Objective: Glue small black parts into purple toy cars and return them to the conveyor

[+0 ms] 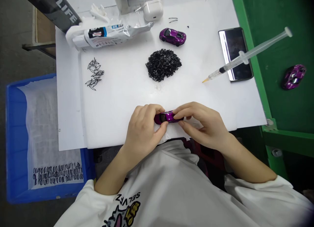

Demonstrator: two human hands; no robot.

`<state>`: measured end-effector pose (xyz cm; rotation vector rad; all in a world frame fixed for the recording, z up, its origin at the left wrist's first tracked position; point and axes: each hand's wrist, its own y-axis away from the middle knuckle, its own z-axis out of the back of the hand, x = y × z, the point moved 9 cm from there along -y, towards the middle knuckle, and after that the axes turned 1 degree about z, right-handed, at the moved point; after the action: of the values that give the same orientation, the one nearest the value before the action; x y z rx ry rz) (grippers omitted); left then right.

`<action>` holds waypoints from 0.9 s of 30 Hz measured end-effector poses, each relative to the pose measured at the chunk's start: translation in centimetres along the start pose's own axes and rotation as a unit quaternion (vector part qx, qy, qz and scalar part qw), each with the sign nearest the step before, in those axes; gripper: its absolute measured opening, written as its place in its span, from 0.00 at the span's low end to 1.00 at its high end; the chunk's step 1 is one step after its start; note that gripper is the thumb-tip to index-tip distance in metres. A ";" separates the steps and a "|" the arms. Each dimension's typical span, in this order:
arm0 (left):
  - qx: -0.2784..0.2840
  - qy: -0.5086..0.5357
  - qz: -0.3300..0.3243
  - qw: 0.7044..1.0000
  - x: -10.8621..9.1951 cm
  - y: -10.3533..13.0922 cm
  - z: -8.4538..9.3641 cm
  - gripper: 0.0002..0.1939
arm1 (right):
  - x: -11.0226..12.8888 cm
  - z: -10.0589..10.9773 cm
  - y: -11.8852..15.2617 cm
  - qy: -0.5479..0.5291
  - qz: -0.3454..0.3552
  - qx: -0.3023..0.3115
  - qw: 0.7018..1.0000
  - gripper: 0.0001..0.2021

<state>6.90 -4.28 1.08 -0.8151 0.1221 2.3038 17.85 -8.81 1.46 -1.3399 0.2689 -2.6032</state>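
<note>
A small purple toy car [168,117] lies between my hands near the front edge of the white board [117,112]. My left hand [144,125] grips the car's left end between thumb and fingers. At the other end, the fingertips and thumb of my right hand [204,124] close on the car's rear, hiding part of it. Beyond my hands is a heap of small black pieces [163,65]. A second purple toy car [173,37] stands behind that heap. Thin black looped pieces [95,74] lie scattered at the left.
A syringe [235,61] with a yellow tip rests across a phone [234,53] at the right. Another purple car [294,77] sits on the green surface. A white tube [108,35] and an earbud case [153,10] lie at the back. A blue bin [14,138] stands left.
</note>
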 end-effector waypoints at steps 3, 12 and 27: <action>-0.009 0.024 0.011 1.000 0.6 0.2 0.0 0.12 | 0.8 -0.7 -0.4 0.072 0.030 -0.003 0.997 0.12; 0.027 0.061 0.033 0.997 1.2 0.8 -0.2 0.16 | 0.7 -1.6 -0.6 0.106 0.028 0.018 0.994 0.14; 0.057 0.117 0.075 0.989 2.8 0.4 -0.6 0.17 | 1.7 -1.3 -1.1 0.208 0.033 0.075 0.975 0.14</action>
<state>5.35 -3.18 -1.08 -1.0443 0.4292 2.3077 15.72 -8.11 2.34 -0.7171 0.1700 -2.7590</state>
